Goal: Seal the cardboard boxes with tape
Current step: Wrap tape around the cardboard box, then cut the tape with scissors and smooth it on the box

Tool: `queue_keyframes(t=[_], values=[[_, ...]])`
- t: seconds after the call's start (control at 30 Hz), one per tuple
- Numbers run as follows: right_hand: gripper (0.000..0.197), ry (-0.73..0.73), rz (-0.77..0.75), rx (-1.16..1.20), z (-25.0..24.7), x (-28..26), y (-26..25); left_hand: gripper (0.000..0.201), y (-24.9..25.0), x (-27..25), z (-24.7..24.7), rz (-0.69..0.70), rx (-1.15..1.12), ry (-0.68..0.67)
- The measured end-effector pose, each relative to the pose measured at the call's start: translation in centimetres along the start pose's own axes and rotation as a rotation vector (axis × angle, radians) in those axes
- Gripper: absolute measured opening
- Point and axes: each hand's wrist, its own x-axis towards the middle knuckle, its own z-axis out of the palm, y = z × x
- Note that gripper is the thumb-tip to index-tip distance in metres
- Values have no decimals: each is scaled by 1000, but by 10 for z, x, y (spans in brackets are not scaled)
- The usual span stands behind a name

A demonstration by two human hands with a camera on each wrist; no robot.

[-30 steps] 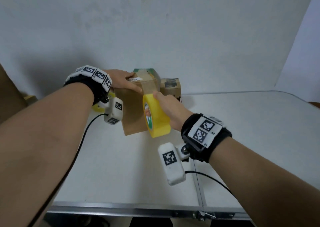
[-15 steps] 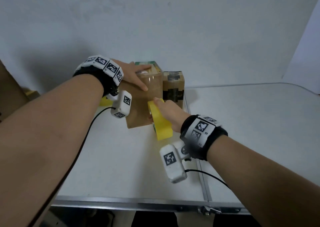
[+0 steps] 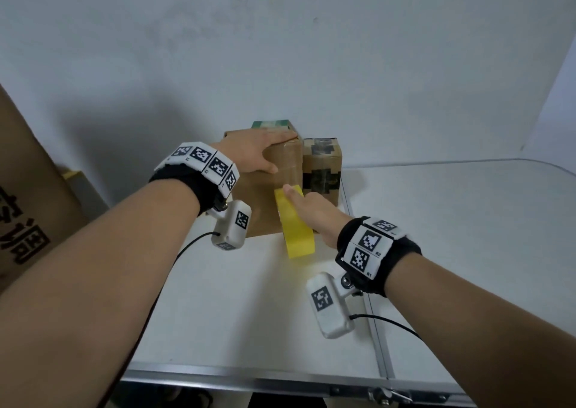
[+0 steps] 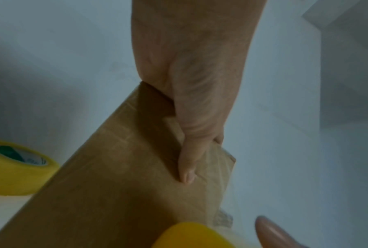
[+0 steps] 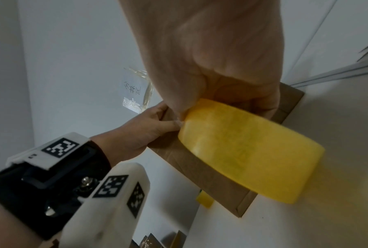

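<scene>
A brown cardboard box (image 3: 261, 208) stands upright on the white table (image 3: 249, 298). My left hand (image 3: 258, 153) grips its top edge, fingers flat on top and thumb (image 4: 186, 166) pressed on the front face over clear tape. My right hand (image 3: 307, 205) holds a yellow tape roll (image 3: 296, 227) against the lower front of the box, near the table. In the right wrist view its fingers curl round that tape roll (image 5: 248, 147). A strip of clear tape runs down the front face from the top edge to the roll.
A smaller box (image 3: 322, 170) sealed with black tape stands just right of the brown one, and a green box (image 3: 274, 124) is behind. A second yellow roll (image 4: 15, 169) lies left of the box. A large carton (image 3: 28, 195) stands at the far left.
My right hand has drawn the yellow roll down the front face of the box toward the table. The left hand has stayed on the top edge.
</scene>
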Motion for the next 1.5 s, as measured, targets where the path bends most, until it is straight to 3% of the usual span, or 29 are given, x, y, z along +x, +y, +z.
queue_keyframes(t=[0.1,0.2,0.27,0.33,0.4,0.47,0.57,0.73,0.9,0.97,1.07,1.2,1.33,1.5], values=[[68,9,-2,-36,-5,0,-1,81,1,-1,3,-33,-12,31],[45,103,-46,-159,-32,12,12,82,1,0,5,-49,-30,49],[28,139,-6,-406,-57,25,28,83,0,0,6,-62,-26,63],[19,60,115,-724,-83,40,48,83,-1,1,6,-72,-31,58],[26,-31,302,-1002,-107,84,84,82,-1,4,5,-74,-32,46],[49,-99,400,-1142,-123,143,136,82,-1,5,5,-66,-41,39],[45,-117,445,-1187,-122,146,149,82,-2,5,6,-77,-44,45],[33,-9,326,-1167,-113,67,96,84,-3,6,9,-102,-55,33],[26,196,120,-657,-109,40,65,84,-3,4,9,-72,-8,60],[18,269,-36,-463,-104,42,48,84,-3,3,9,-57,6,65],[28,366,-336,-356,-94,44,11,83,-1,2,7,-26,25,84],[32,319,-624,-204,-75,53,-42,85,-3,3,7,2,57,86],[28,209,-645,-365,-56,71,-64,89,-15,6,11,14,41,86],[24,266,-636,-444,-51,81,-62,89,-24,6,17,62,-52,120]])
